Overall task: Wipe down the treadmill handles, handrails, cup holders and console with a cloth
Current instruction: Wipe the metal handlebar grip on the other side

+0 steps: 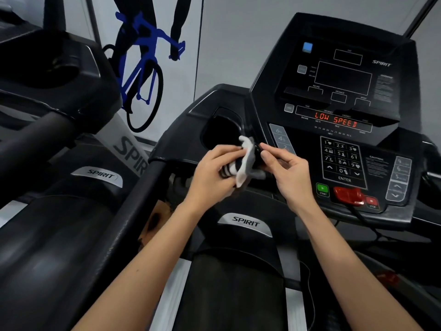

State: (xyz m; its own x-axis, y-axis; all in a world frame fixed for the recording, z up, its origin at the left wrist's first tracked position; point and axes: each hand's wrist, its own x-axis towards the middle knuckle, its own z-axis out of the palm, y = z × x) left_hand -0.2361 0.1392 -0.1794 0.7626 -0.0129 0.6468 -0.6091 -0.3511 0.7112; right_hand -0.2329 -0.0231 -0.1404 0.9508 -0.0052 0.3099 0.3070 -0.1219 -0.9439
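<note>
The left hand has its grip clamped on the cloth; the right hand pinches its other end, just before the cup holder left of the console.

Pale grey wall panels are running behind the equipment, meeting at a dark vertical seam. A mural of a black cyclist on a blue bicycle is occupying the left panel. A neighbouring treadmill is standing at left, carrying a silver SPIRIT badge. A patch of brown floor is showing between the machines.
</note>
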